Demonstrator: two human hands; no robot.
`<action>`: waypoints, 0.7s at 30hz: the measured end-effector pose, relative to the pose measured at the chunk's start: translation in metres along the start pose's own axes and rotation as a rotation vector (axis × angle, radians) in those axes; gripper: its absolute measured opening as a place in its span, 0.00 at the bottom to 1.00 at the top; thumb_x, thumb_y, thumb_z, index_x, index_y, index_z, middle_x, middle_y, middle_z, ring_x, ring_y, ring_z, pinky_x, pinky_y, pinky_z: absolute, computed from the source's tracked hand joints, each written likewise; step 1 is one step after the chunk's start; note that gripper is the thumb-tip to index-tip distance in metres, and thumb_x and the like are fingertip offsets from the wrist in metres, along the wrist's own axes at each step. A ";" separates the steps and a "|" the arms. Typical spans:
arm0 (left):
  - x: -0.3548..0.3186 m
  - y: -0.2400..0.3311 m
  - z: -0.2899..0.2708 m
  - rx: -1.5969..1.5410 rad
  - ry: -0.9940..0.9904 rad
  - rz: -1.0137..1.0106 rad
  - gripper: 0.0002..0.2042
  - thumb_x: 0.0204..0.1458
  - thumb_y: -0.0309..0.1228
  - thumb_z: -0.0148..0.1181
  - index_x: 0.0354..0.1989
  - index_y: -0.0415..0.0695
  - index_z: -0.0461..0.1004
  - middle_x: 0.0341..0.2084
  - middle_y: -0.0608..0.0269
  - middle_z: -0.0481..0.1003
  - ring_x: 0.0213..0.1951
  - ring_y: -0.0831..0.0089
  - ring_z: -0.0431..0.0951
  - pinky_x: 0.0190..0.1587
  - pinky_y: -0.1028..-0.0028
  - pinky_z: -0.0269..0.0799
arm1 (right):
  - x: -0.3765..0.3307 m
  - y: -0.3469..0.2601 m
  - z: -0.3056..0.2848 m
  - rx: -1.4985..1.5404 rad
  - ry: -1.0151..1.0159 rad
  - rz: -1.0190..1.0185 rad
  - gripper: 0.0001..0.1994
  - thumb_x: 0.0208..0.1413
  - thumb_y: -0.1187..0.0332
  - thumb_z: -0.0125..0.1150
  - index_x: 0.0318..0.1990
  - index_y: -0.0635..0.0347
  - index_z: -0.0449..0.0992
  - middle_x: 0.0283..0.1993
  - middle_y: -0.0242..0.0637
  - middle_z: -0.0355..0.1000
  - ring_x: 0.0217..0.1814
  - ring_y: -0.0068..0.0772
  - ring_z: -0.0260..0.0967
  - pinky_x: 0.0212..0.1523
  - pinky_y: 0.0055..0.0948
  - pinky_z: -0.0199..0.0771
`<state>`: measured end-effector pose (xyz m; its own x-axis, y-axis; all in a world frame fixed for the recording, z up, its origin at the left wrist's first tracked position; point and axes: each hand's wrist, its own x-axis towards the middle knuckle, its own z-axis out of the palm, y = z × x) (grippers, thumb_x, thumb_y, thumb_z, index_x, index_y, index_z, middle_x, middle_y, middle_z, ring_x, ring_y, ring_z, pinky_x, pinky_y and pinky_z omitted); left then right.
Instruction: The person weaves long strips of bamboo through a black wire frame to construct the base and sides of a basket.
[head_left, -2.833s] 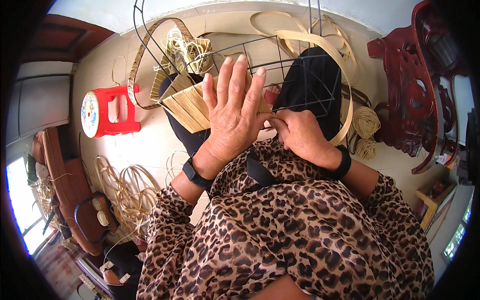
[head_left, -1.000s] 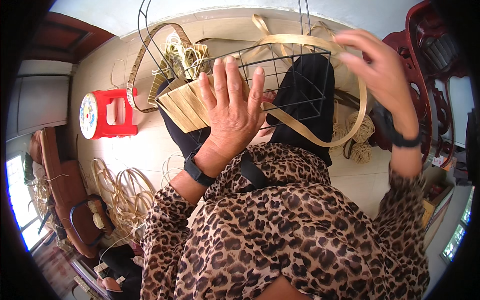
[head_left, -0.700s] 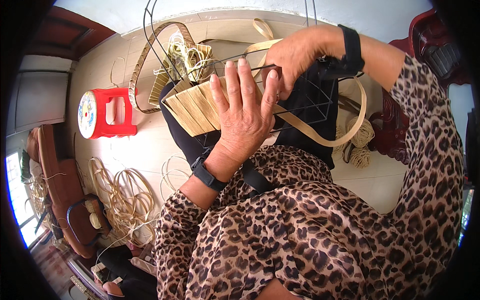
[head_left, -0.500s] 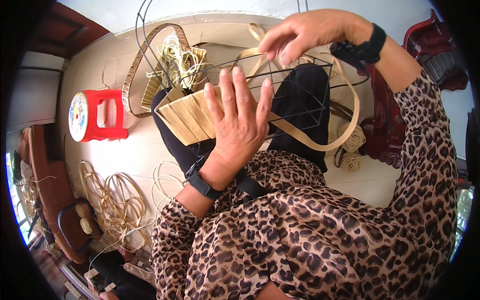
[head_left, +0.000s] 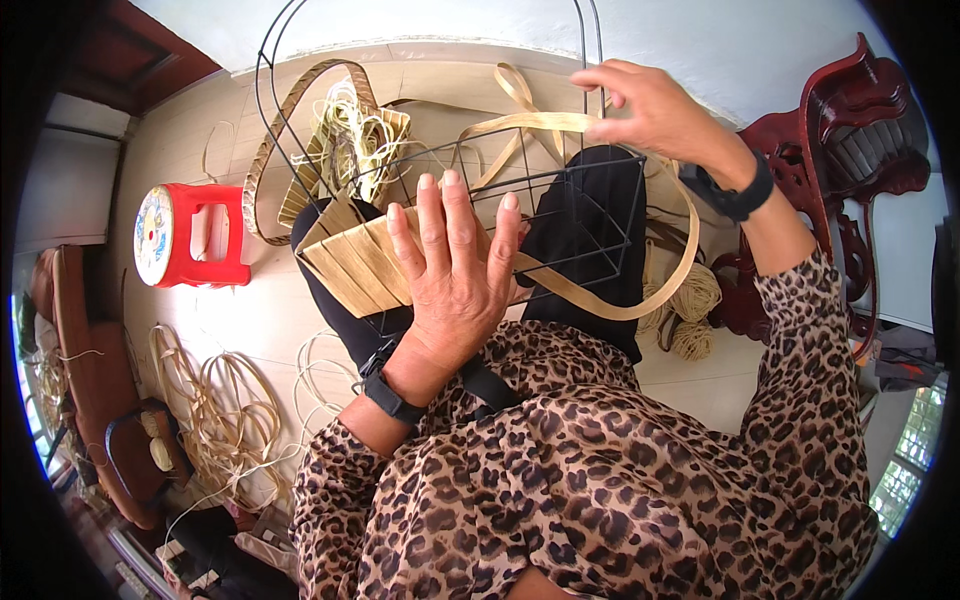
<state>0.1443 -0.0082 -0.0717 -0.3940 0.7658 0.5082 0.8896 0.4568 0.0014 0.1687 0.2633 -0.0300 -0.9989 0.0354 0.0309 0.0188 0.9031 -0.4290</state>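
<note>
A black wire basket frame (head_left: 625, 245) with tall handle hoops rests across my lap. Its left part is wrapped in flat tan strip, making a woven panel (head_left: 350, 262). My left hand (head_left: 450, 265) lies against this panel's right edge, fingers stretched and spread; the strip under the palm is hidden. Beyond the frame's far right side, my right hand (head_left: 650, 115) is raised with a loose tan strip (head_left: 535, 121) running into it by the thumb. The same-coloured strip loops down on the right and back towards my left hand.
A finished-looking basket (head_left: 300, 205) full of pale strands stands beyond my left knee. Left of it is a red stool (head_left: 215, 235). Coiled strips (head_left: 240, 400) lie on the floor at left, twine balls (head_left: 695, 300) at right, near a dark carved wooden chair (head_left: 830, 140).
My right hand has moved right, off the frame's far edge, drawing the tan strip with it. My left hand and the frame have shifted slightly left in view.
</note>
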 end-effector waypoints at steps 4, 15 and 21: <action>0.003 -0.001 0.002 -0.005 0.005 0.004 0.25 0.51 0.34 0.52 0.59 0.48 0.56 0.52 0.35 0.59 0.54 0.41 0.61 0.55 0.40 0.47 | 0.024 -0.012 0.007 -0.415 -0.218 -0.005 0.20 0.42 0.67 0.62 0.45 0.61 0.72 0.37 0.40 0.71 0.38 0.40 0.69 0.37 0.35 0.69; 0.000 -0.013 0.001 -0.014 -0.012 -0.018 0.28 0.42 0.27 0.50 0.57 0.48 0.57 0.54 0.35 0.57 0.55 0.40 0.59 0.56 0.40 0.44 | -0.198 0.023 -0.125 0.812 1.133 0.018 0.22 0.51 0.72 0.51 0.54 0.70 0.61 0.50 0.47 0.65 0.48 0.40 0.66 0.51 0.37 0.66; -0.001 -0.014 -0.001 -0.047 -0.038 -0.028 0.29 0.41 0.28 0.52 0.57 0.49 0.57 0.55 0.35 0.56 0.57 0.40 0.57 0.57 0.41 0.43 | -0.250 -0.018 -0.054 0.538 0.866 0.499 0.18 0.50 0.72 0.52 0.49 0.68 0.63 0.45 0.45 0.66 0.43 0.40 0.67 0.45 0.36 0.67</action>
<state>0.1326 -0.0156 -0.0719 -0.4269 0.7701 0.4741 0.8874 0.4575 0.0558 0.4205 0.2610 0.0184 -0.5151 0.8128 0.2722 0.1765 0.4113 -0.8942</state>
